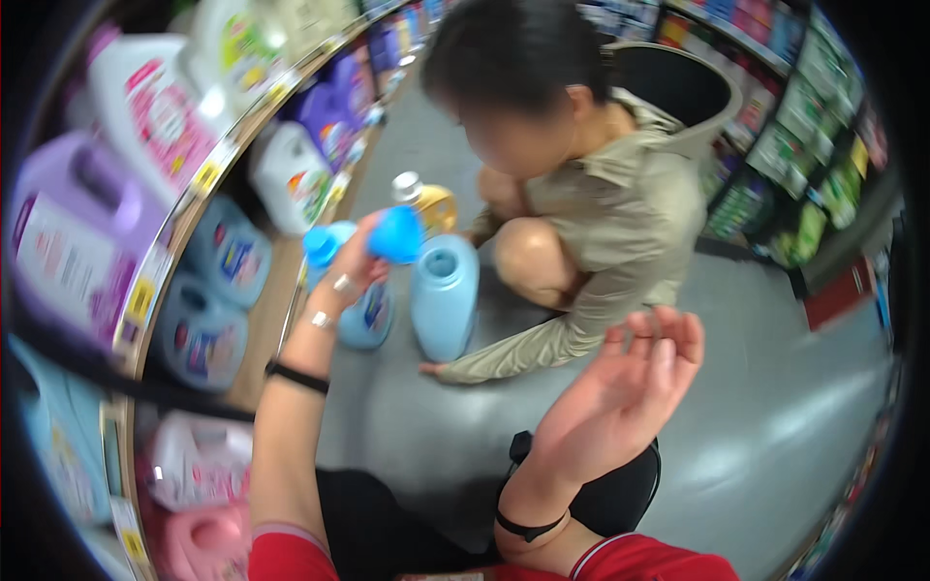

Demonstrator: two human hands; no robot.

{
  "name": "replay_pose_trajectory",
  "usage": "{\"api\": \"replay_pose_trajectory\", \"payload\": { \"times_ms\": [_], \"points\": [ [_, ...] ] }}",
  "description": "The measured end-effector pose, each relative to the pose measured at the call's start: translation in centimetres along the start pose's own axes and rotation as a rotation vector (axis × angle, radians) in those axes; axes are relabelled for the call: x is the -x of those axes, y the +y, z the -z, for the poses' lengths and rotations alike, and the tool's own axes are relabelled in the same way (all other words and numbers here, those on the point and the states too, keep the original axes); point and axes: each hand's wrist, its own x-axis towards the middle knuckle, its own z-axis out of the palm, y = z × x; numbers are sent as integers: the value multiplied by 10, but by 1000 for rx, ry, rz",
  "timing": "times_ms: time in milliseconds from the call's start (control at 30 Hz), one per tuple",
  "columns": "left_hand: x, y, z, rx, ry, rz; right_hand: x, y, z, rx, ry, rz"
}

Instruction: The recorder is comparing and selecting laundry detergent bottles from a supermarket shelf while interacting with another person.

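Note:
My left hand [357, 250] grips a bright blue plastic cap [397, 234], held above the floor bottles. Just right of and below the cap, an uncapped light-blue plastic bottle [445, 309] stands upright, its round mouth facing up. My right hand [617, 392] is raised at the right with loosely curled fingers and nothing visible in it. Partly hidden behind my left hand are a light-blue bottle with a blue cap [320, 247] and a labelled light-blue bottle [368, 316]. Beyond them stands a yellow bottle with a white cap [437, 207].
A person in a khaki jacket [617, 218] crouches opposite me, one hand [434, 369] at the uncapped bottle's base. Shelves [211, 171] of detergent jugs, including a purple jug [80, 240], line the left. Hanging green packets [795, 145] are at the right. Grey floor [770, 407] lies between.

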Motion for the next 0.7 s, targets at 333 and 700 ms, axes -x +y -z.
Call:
{"api": "replay_pose_trajectory", "payload": {
  "times_ms": [333, 700],
  "points": [
    [22, 16, 81, 455, -624, -355, 25, -62, -15, -256, -394, -202],
    [34, 25, 94, 571, -774, -375, 37, -89, 2, 351, -807, 467]
  ]
}}
